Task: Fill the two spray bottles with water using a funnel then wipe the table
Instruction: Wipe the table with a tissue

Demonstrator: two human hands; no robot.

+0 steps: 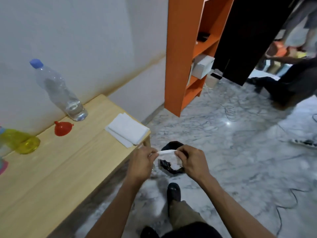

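Just off the table's (51,169) right end, left hand (140,163) and right hand (192,162) pinch a tissue (169,159) over the black bin (171,145); release it centred, low.

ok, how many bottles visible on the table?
2 clearly: a clear water bottle with blue cap by the wall, and a yellow bottle at the left edge. A pink object at the frame edge may be another.

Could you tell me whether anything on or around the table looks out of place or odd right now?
The red funnel lies tipped on its side on the wooden table rather than standing in a bottle. Both hands, left hand and right hand, hold a crumpled tissue above a black bin on the floor.
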